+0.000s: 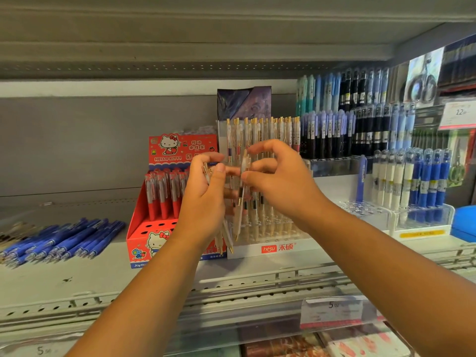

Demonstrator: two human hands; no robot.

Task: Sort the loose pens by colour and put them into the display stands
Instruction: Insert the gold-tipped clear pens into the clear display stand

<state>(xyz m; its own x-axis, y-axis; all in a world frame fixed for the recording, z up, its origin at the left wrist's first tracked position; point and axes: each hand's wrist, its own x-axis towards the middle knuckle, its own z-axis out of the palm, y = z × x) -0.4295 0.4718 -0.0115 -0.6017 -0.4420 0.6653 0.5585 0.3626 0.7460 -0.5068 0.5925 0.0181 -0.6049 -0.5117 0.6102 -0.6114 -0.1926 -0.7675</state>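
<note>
While the left hand [206,199] grips a bundle of clear pens [228,239], the right hand [278,184] pinches one clear pen [240,215] upright, tip down, the hesu stand [247,249] just behind it.

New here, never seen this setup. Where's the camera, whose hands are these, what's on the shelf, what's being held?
There is no robot here: a person works bare-handed. The single picture comes from a wide-angle camera worn on their head, looking forward and down at a shop shelf. The left hand grips a bundle of clear pens with gold tips. The right hand pinches one more clear pen, roughly upright, in front of the white hesu display stand, which holds rows of similar pens. To the left stands a red Hello Kitty box with red pens. Further left, a pile of loose blue pens lies on the shelf. To the right are clear stands with blue and white pens.
</note>
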